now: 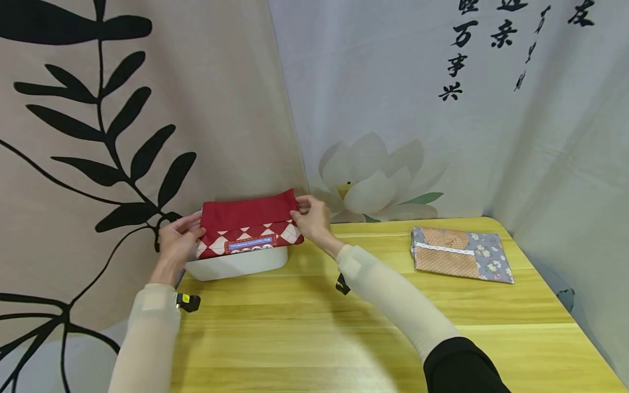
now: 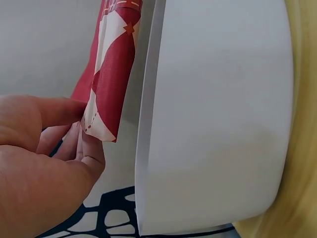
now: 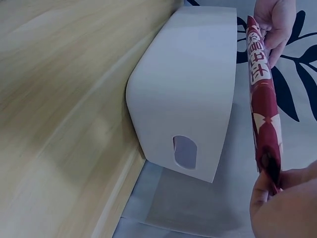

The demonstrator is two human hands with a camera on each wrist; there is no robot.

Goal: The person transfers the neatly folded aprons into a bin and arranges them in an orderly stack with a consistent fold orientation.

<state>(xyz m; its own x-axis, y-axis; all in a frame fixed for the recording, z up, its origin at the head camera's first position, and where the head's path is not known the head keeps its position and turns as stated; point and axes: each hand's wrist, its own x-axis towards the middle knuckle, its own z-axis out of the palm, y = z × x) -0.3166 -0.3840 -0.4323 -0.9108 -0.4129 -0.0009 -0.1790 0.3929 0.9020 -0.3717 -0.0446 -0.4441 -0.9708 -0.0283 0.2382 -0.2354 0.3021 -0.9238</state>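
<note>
A red folded fabric pouch (image 1: 249, 216) with a red-and-white diamond pattern and a blue label is stretched level between both hands. My left hand (image 1: 179, 240) pinches its left end between thumb and fingers. At the opposite end, the thumb and fingers of my right hand (image 1: 314, 218) pinch the corner. Below the pouch stands a white plastic bin (image 1: 241, 266); both wrist views show a gap between the pouch (image 3: 265, 104) and the rim of the bin (image 2: 218, 109). The bin's inside is hidden.
A grey floral and tan dotted fabric pouch (image 1: 459, 255) lies flat on the right of the yellow wooden table (image 1: 314, 327). Curtains with printed leaves, a lotus and writing hang behind the table. In the right wrist view, the bin's end has a handle slot (image 3: 185, 152).
</note>
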